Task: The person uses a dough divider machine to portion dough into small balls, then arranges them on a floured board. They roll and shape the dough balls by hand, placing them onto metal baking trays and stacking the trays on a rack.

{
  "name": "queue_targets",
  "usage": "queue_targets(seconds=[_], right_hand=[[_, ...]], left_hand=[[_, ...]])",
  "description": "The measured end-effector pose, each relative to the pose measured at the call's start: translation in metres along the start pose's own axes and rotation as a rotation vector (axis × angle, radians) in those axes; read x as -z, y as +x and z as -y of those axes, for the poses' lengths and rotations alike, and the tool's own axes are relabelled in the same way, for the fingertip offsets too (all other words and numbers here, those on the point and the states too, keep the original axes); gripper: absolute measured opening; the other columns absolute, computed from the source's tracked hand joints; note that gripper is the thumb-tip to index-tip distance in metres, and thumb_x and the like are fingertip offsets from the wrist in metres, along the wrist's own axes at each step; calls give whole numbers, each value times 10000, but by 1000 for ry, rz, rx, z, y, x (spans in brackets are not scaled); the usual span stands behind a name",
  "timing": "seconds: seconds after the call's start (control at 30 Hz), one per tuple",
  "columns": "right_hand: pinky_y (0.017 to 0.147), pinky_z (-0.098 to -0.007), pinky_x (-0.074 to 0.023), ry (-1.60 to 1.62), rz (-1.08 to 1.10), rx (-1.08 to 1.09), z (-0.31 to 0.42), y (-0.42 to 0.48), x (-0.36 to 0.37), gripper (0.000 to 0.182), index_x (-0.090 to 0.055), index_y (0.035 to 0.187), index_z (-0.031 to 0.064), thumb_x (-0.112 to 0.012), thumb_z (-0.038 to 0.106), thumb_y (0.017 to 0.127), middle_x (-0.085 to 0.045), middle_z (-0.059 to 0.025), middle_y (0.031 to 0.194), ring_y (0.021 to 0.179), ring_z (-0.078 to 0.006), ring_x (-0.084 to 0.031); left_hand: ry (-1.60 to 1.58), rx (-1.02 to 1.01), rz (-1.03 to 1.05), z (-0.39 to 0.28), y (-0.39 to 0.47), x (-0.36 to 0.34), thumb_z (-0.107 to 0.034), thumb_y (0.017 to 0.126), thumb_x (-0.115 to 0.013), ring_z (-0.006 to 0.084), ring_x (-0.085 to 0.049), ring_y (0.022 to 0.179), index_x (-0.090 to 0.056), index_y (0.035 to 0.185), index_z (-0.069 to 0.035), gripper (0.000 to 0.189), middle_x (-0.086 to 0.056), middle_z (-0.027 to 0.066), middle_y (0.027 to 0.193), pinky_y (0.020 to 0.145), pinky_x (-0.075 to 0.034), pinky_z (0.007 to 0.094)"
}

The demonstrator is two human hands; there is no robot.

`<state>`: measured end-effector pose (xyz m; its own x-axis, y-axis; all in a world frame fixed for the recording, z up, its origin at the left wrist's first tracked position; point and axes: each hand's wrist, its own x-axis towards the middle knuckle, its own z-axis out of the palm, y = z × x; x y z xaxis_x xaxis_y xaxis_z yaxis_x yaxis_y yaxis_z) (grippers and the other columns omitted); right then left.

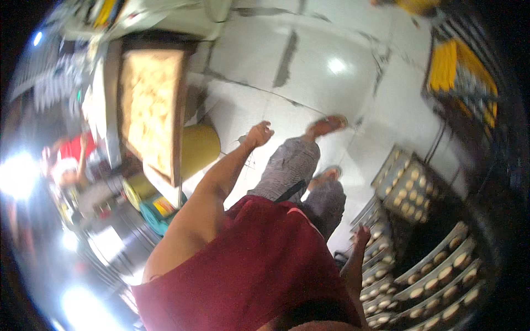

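My left hand (260,133) hangs over the pale tiled floor (256,99), its fingers loosely curled and slightly apart, with nothing in it. To its left is a wooden-rimmed tray (177,136), filled with a pale yellow, uneven mass (151,103) that I cannot identify. My right hand (362,235) hangs low on the other side, small and blurred. It is close to racked metal trays (408,279) of round, pale pieces that look like dough or buns; whether it touches them is unclear. No held object shows in it.
A separate tray of round pieces (405,186) stands at the right, with a yellow crate (443,70) beyond. Left of me are a yellow cylindrical container (201,145), a teal bag or cloth (151,217) and a large metal vessel (120,231). Another person in red (76,149) is farther left.
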<state>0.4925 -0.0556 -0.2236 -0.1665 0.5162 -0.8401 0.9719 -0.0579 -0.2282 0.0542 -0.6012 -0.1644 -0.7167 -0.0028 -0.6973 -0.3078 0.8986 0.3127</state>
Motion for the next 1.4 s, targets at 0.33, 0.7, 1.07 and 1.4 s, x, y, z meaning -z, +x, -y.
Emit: queue_targets(seconds=[0.33, 0.7, 1.07, 1.4], right_hand=[[669, -304, -508, -50, 150, 583, 357, 1, 38, 313, -611, 1213, 15, -648, 204, 966, -640, -59, 1013, 811, -158, -609], [649, -291, -563, -534, 436, 719, 556, -70, -68, 340, -588, 1196, -38, -682, 155, 932, -660, -107, 978, 869, -180, -645], [917, -372, -507, -915, 624, 1551, 781, -343, -341, 390, -667, 1196, -9, -634, 270, 925, -710, -193, 1146, 1062, -297, -679], [996, -433, -472, -1024, 839, 1809, 705, -514, -590, 414, -663, 1229, 11, -661, 271, 906, -674, -219, 1197, 1145, -364, -624]], left_hand=[[-266, 385, -50, 68, -213, -87, -374, 861, -655, 361, -610, 1199, -630, 1283, -49, 534, -647, 217, 1273, 1044, -475, 441], [-625, 538, -587, 66, -255, -8, -331, 888, -671, 388, -703, 950, -667, 1177, -7, 435, -729, 226, 965, 878, -552, 441], [-893, 649, -1146, 32, -248, 134, -271, 935, -643, 266, -701, 671, -715, 1107, -40, 296, -696, 167, 718, 627, -519, 392], [-521, 424, -1332, 173, -112, 297, -235, 887, -680, 375, -595, 1159, -647, 1229, -40, 395, -633, 208, 1253, 989, -473, 465]])
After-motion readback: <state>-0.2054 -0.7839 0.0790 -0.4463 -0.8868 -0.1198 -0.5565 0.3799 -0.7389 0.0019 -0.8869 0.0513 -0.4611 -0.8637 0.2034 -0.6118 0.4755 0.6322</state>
